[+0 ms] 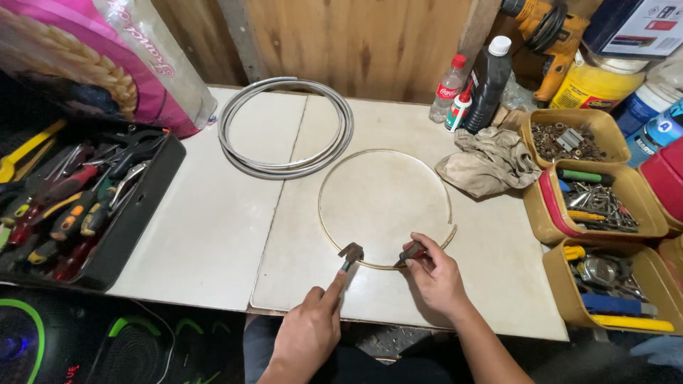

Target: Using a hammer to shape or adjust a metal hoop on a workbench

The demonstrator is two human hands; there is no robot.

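Observation:
A thin brass-coloured wire ring (324, 181) lies flat on the white table (213, 227), with its open ends at the right near its front. My left hand (309, 331) grips a pair of pliers (350, 254) whose jaws sit on the ring's front arc. My right hand (435, 274) holds a second, red-handled pair of pliers (411, 254) clamped on the same arc a short way to the right. Both hands are at the table's front edge.
A coil of grey cable (284, 128) lies behind the ring. A black tray of hand tools (78, 203) sits at left under a pink bag (92, 57). A rag (487, 160), bottles (484, 85) and yellow bins of hardware (597, 206) crowd the right.

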